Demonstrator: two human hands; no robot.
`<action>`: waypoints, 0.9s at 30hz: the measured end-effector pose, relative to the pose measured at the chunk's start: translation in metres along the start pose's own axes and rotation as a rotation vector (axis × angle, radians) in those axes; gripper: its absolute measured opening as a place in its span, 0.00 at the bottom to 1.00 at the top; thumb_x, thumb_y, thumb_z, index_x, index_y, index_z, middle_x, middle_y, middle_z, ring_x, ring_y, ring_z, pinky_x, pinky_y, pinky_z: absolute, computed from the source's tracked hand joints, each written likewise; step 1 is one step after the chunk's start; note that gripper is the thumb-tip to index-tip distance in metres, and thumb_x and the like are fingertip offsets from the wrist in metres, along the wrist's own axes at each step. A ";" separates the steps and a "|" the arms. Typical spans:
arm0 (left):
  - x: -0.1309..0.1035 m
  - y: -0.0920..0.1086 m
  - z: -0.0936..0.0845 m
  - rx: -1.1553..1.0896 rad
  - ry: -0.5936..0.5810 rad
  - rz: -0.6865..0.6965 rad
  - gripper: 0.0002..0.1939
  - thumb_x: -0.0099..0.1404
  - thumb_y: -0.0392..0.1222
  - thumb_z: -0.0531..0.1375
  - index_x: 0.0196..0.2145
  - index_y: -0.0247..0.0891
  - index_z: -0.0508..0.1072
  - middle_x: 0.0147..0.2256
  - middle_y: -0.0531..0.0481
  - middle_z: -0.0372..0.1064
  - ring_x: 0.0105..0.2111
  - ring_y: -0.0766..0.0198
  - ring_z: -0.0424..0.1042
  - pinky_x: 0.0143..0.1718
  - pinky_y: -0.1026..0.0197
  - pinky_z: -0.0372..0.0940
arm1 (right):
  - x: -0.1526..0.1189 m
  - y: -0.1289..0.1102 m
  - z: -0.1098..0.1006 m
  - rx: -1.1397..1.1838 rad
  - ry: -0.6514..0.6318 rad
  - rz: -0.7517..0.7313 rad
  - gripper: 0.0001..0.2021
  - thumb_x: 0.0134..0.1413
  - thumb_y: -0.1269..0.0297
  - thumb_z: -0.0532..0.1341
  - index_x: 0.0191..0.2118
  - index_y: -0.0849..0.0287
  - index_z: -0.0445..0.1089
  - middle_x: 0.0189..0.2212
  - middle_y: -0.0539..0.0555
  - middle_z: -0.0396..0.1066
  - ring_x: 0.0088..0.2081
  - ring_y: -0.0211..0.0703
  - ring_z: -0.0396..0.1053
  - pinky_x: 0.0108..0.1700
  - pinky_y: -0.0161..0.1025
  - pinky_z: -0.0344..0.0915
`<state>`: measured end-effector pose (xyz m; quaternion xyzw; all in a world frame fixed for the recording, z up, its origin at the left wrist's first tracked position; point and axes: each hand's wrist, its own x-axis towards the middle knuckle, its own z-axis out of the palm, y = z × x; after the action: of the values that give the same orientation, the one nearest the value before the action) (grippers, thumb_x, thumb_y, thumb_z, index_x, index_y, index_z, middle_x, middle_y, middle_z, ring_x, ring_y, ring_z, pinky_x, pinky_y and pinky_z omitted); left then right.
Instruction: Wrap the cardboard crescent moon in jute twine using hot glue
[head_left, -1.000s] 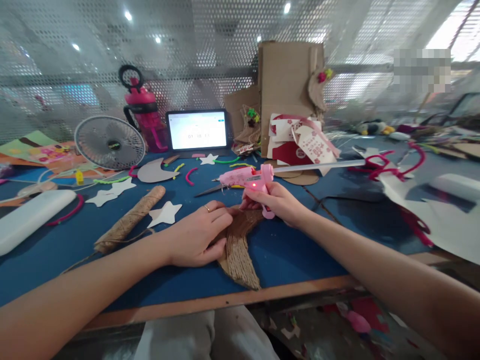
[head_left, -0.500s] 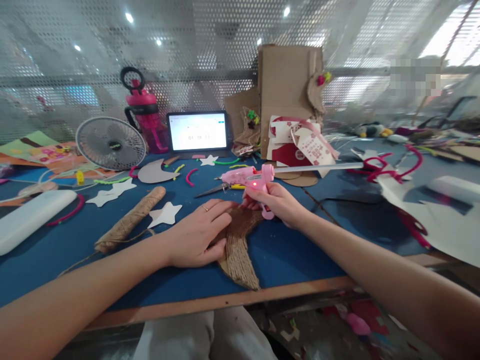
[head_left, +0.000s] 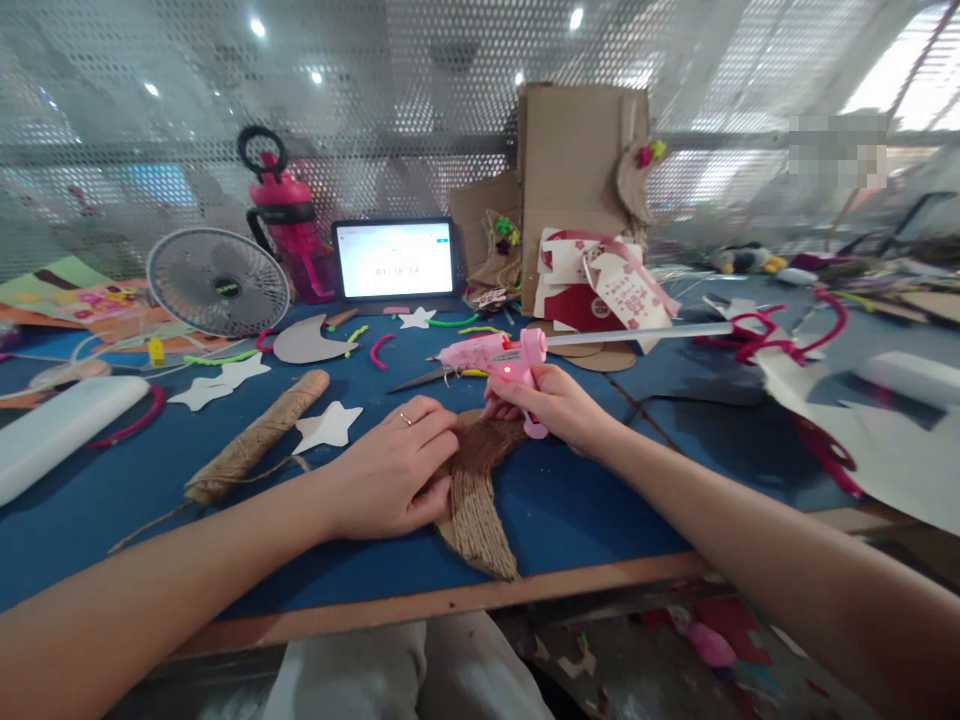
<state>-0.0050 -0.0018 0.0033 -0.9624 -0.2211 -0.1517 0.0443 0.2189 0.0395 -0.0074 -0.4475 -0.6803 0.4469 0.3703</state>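
Observation:
My right hand (head_left: pixel 570 405) is closed around the handle of a pink hot glue gun (head_left: pixel 480 355), whose red light glows and whose nozzle points left. A long clear glue stick (head_left: pixel 637 333) juts out of its back. Below the gun, a cardboard crescent (head_left: pixel 480 515) wrapped in rows of jute twine lies near the table's front edge. My left hand (head_left: pixel 397 460), a ring on one finger, grips the crescent's left edge with bent fingers. Left of that hand are a roll of jute twine (head_left: pixel 259 440) with a loose strand and a white paper star (head_left: pixel 328 428).
Behind the gun lie scissors (head_left: pixel 416 381), partly hidden. A fan (head_left: pixel 217 283), a pink bottle (head_left: pixel 289 235) and a lit tablet (head_left: pixel 396 262) stand at the back, beside cardboard sheets (head_left: pixel 581 190). White paper scraps (head_left: pixel 847 420) and pink pipe cleaners (head_left: pixel 829 325) lie to the right.
My left fingers have drawn back slightly to the left, showing more of the crescent's upper part. The glue gun stays nearly where it was; the view has shifted a little.

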 end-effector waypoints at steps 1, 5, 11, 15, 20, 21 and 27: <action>0.000 0.000 0.000 -0.011 0.002 0.000 0.09 0.62 0.35 0.51 0.37 0.30 0.69 0.42 0.38 0.64 0.45 0.52 0.59 0.51 0.49 0.60 | -0.001 -0.001 0.000 -0.020 0.003 -0.004 0.22 0.49 0.43 0.60 0.29 0.61 0.73 0.27 0.57 0.75 0.27 0.39 0.69 0.27 0.35 0.65; 0.001 0.000 0.001 -0.057 0.021 0.017 0.11 0.63 0.34 0.50 0.37 0.27 0.70 0.39 0.36 0.66 0.45 0.52 0.60 0.50 0.50 0.61 | -0.002 -0.001 -0.001 -0.094 0.002 -0.023 0.22 0.49 0.43 0.60 0.27 0.61 0.74 0.27 0.57 0.75 0.28 0.40 0.69 0.27 0.36 0.65; -0.002 0.000 0.003 -0.064 0.054 0.028 0.11 0.64 0.34 0.51 0.39 0.27 0.70 0.39 0.37 0.67 0.45 0.52 0.62 0.50 0.48 0.62 | -0.001 0.002 -0.001 -0.131 -0.003 -0.034 0.24 0.50 0.41 0.58 0.27 0.60 0.74 0.27 0.57 0.75 0.26 0.40 0.69 0.27 0.36 0.65; -0.003 -0.001 0.005 -0.046 0.089 0.038 0.11 0.63 0.34 0.51 0.38 0.27 0.71 0.41 0.35 0.68 0.46 0.52 0.63 0.52 0.47 0.61 | 0.000 0.002 -0.001 -0.127 -0.010 -0.039 0.24 0.51 0.42 0.58 0.28 0.60 0.74 0.26 0.57 0.74 0.26 0.39 0.68 0.28 0.37 0.66; -0.003 -0.001 0.007 -0.074 0.101 0.056 0.10 0.64 0.34 0.51 0.37 0.27 0.71 0.37 0.37 0.70 0.41 0.54 0.67 0.50 0.49 0.63 | -0.001 0.003 -0.002 -0.116 -0.016 -0.045 0.24 0.51 0.42 0.57 0.26 0.60 0.74 0.24 0.56 0.73 0.27 0.40 0.69 0.29 0.37 0.66; -0.003 -0.002 0.007 -0.075 0.105 0.065 0.10 0.64 0.34 0.51 0.37 0.27 0.71 0.37 0.37 0.70 0.41 0.55 0.67 0.50 0.49 0.63 | -0.001 0.003 -0.002 -0.111 -0.016 -0.043 0.23 0.51 0.42 0.57 0.27 0.60 0.74 0.24 0.56 0.73 0.27 0.40 0.68 0.29 0.37 0.66; -0.006 -0.003 0.009 -0.066 0.124 0.079 0.11 0.65 0.34 0.52 0.40 0.27 0.72 0.42 0.36 0.71 0.44 0.54 0.66 0.52 0.49 0.62 | 0.000 0.006 -0.002 -0.108 -0.013 -0.041 0.23 0.51 0.42 0.58 0.27 0.60 0.74 0.25 0.56 0.74 0.27 0.40 0.69 0.30 0.37 0.66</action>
<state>-0.0088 -0.0004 -0.0073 -0.9601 -0.1747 -0.2162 0.0321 0.2226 0.0409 -0.0119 -0.4498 -0.7149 0.4048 0.3503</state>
